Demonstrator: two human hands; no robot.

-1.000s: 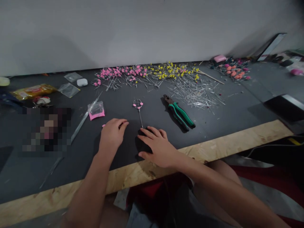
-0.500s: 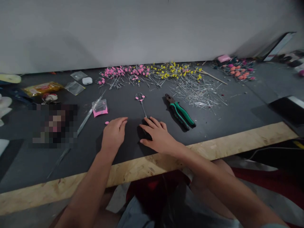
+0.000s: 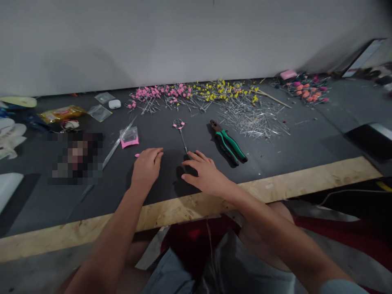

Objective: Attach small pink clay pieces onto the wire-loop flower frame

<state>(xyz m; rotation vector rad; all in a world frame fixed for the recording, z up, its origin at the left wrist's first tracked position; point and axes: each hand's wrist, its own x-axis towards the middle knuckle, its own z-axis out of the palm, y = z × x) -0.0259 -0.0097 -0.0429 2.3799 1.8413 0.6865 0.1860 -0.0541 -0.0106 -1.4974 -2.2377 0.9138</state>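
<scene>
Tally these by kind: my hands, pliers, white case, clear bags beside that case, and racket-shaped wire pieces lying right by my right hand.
Hands: 2, left hand and right hand
Pliers: 1
White case: 1
Clear bags: 2
Racket-shaped wire piece: 1
Total: 7

With the pliers taken as reference, the following is noted. Left of them, the palm of the left hand is concealed by its bent fingers; whether anything is held cannot be determined. Whether the pink piece beside that hand is partly covered cannot be told. Just left of the pliers, the wire stick's lower end is obscured at the right hand; contact cannot be confirmed. Far left of the pliers, one object is masked by pixelation and a white panel is cropped. Far right, a black box is cropped.
</scene>
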